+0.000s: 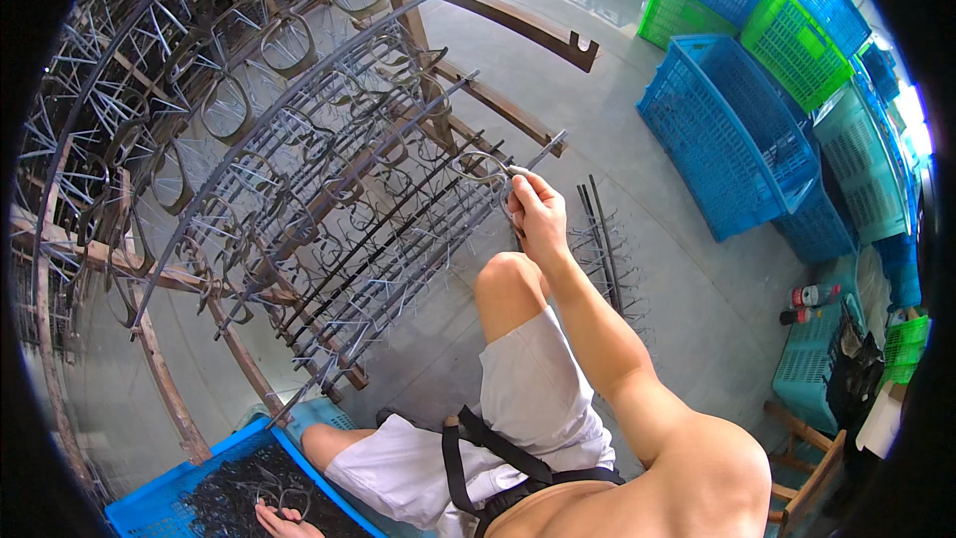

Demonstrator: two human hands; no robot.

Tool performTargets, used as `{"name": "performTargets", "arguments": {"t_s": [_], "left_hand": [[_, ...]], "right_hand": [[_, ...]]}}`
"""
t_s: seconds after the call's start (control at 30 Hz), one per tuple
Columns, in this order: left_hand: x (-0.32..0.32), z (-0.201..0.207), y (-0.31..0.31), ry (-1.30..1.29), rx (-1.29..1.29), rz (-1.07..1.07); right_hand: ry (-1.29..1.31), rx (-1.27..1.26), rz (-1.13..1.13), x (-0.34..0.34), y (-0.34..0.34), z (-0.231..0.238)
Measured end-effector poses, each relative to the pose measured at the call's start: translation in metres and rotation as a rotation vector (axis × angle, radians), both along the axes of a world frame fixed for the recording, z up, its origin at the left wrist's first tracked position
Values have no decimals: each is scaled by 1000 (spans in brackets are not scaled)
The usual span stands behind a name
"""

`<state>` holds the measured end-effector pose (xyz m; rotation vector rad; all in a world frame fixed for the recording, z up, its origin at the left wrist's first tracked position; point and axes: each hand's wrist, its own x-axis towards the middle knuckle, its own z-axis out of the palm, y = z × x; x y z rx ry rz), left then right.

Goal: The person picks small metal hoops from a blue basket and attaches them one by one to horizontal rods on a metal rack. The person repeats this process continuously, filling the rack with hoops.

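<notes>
My right hand (pixel 539 220) is raised at the right end of a spiked metal rod (pixel 458 229) on the rack. Its fingers pinch a looped metal piece (pixel 480 167) that resembles a scissor handle; how it meets the rod is hidden by the fingers. Low at the left, my left hand (pixel 287 522) is over a blue crate (pixel 334 486), partly cut off by the lower edge. Its fingers are curled on a thin metal piece with rings (pixel 284 498). Below it lies a heap of small dark pieces (pixel 224 488) in the crate.
A brown metal rack (pixel 398 0) fills the left, its rods hung with many looped pieces (pixel 227 110). Two spiked rods (pixel 600 239) lie beyond my right forearm. Stacked blue crates (pixel 727 130) and green crates (pixel 797 45) stand at right, with a wooden stool (pixel 812 488) nearer.
</notes>
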<state>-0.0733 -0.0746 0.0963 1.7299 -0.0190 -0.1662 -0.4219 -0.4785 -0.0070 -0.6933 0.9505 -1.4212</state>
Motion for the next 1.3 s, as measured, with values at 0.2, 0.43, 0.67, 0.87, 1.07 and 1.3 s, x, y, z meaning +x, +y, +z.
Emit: {"name": "performTargets", "arguments": {"t_s": [0.2,0.43,0.67,0.87,1.07,1.3], "left_hand": [[4,1,2,-93,41,-53],[0,11,5,-129,-15,-69],[-16,23,29,250,-708,-372],[-56,31,43,431,-932,-569],[-87,-34,15,682,-988,-676],[-150,-44,-53,453,-822,-959]], "right_hand": [[269,-179,-91,17,10,-4],[506,-275,-196,14,3,-12],[363,-150,-135,6,-3,-5],[379,-50,-16,14,-5,15],[1221,-445,-376,43,77,59],[110,-148,732,86,254,81]]}}
